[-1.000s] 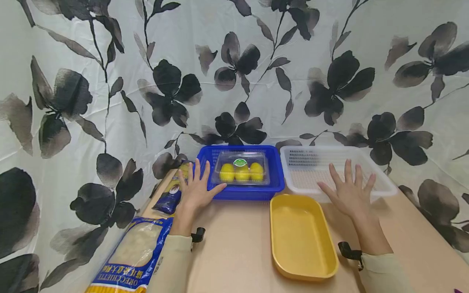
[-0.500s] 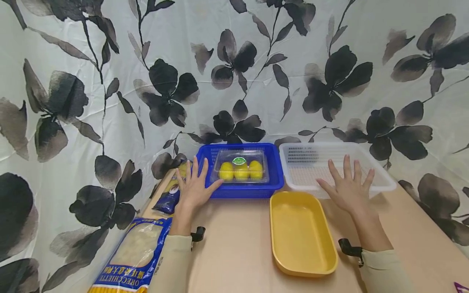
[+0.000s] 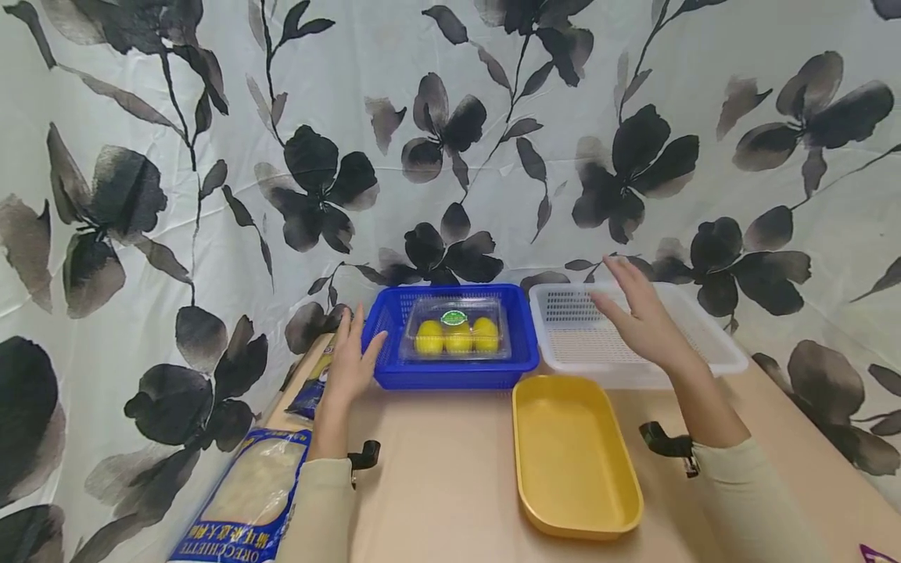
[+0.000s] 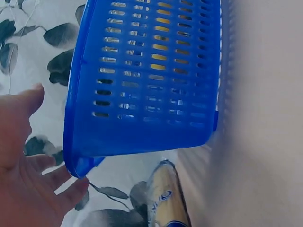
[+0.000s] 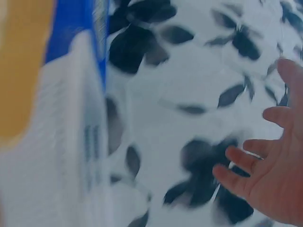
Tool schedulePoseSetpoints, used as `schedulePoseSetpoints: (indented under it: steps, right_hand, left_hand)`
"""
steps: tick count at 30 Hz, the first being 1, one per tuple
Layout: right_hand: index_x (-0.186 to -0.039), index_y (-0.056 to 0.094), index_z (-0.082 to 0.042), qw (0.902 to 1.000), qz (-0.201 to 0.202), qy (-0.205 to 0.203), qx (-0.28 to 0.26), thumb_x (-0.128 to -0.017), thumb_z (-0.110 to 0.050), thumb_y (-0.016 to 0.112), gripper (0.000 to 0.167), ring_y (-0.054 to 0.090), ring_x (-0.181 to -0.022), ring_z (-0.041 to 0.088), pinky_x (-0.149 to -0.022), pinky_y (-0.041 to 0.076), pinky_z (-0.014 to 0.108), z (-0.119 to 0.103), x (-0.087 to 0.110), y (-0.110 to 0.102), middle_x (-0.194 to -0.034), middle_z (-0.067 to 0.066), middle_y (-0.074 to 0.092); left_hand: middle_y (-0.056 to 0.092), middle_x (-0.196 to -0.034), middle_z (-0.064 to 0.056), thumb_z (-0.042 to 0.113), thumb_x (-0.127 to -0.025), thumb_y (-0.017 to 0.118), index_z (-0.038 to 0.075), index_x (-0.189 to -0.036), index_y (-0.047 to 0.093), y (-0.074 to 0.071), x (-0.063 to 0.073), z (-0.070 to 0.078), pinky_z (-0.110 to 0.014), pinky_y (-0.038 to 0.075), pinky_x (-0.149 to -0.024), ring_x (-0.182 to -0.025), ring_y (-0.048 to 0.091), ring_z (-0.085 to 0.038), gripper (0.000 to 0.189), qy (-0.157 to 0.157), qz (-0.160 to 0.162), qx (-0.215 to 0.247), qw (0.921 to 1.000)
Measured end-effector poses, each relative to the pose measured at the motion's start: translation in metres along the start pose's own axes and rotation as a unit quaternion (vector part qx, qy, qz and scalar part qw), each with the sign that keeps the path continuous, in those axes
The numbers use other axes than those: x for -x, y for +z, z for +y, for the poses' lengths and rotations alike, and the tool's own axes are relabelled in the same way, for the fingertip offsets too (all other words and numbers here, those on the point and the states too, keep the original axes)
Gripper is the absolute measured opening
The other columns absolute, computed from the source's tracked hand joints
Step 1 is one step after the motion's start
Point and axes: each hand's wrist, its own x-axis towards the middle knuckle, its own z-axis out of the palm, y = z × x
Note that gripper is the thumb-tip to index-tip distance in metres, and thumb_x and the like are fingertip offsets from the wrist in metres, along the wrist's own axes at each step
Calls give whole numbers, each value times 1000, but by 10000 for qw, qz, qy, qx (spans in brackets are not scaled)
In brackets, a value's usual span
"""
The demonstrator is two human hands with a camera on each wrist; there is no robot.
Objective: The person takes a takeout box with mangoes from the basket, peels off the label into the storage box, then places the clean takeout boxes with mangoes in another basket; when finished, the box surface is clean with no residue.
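Observation:
My left hand (image 3: 348,371) hovers by the left side of the blue basket (image 3: 450,378), fingers extended and holding nothing. In the left wrist view its fingers are near the rim of the blue basket (image 4: 151,132); contact cannot be told. Inside that basket sits a clear plastic box (image 3: 456,306) with yellow fruits (image 3: 458,338), perhaps lemons, under a green label. Above the white basket (image 3: 577,352) my right hand (image 3: 647,324) is raised, fingers straight and thumb apart, with nothing in it. The right wrist view shows the right hand (image 5: 265,170) against the patterned cloth.
A yellow tray (image 3: 577,461) stands in front of the baskets. On the left lie a blue orecchiette pasta bag (image 3: 246,493) and a smaller blue-and-yellow bag (image 3: 310,391), partly behind my left hand. A floral cloth (image 3: 436,47) hangs behind the table (image 3: 436,469).
Both hands were spread with palms down; now they have turned more on edge. My right hand has shifted up and left over the white basket. The baskets and tray stay in place.

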Motion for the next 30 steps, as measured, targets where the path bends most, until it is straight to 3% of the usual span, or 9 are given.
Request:
schedulePoseSetpoints:
  steps: [4,6,11,14,18,26,30]
  right_hand:
    - [-168,21,-28,9955,-165,-118,-921,-107,-40,56,71,37,-147,41,-118,32,69,-33,-29,9,-174,8,19]
    - [-167,21,-30,9921,-298,-65,-1218,-107,-42,56,71,39,-147,39,-117,35,68,-45,-42,18,-173,6,20]
    - [-166,23,-34,9871,-686,149,-1441,-105,-51,57,72,39,-150,37,-116,37,68,-60,-70,52,-173,10,22]
    - [-166,24,-33,9830,-916,308,-1563,-104,-54,56,73,42,-149,37,-116,38,67,-62,-80,71,-172,13,22]
    - [-167,24,-31,9784,-1149,499,-1645,-104,-56,55,74,42,-149,38,-117,39,64,-57,-87,92,-173,13,20]
    - [-166,26,-29,9751,-1246,824,-1640,-104,-58,54,75,39,-151,41,-120,36,63,-46,-97,118,-173,11,22]
    - [-167,25,-27,9681,-1363,1086,-1803,-106,-55,53,73,27,-157,40,-125,26,62,-41,-95,130,-174,13,20]
  left_hand:
    - [-4,-176,-13,49,-110,44,33,-168,3,-7,2,-9,-74,17,-122,-160,6,-46,73,-27,-186,389,9991]
    - [1,-176,-16,44,-111,44,29,-169,5,-11,2,-12,-72,18,-123,-159,11,-47,72,50,-279,556,9981]
    - [16,-173,-23,27,-112,46,11,-168,14,-18,3,-22,-63,20,-127,-157,20,-46,66,177,-480,763,9958]
    - [23,-171,-24,19,-112,47,6,-166,21,-17,3,-26,-61,16,-128,-158,20,-45,62,176,-628,742,9951]
    - [26,-170,-22,14,-112,46,8,-165,28,-13,2,-28,-60,17,-128,-157,22,-44,57,100,-769,701,9945]
    - [28,-170,-19,18,-113,44,7,-163,34,-5,-1,-30,-56,17,-129,-158,22,-42,52,-105,-656,751,9950]
    - [29,-170,-19,18,-113,44,7,-162,36,-4,-2,-30,-56,17,-129,-158,22,-41,51,-139,-656,807,9945]
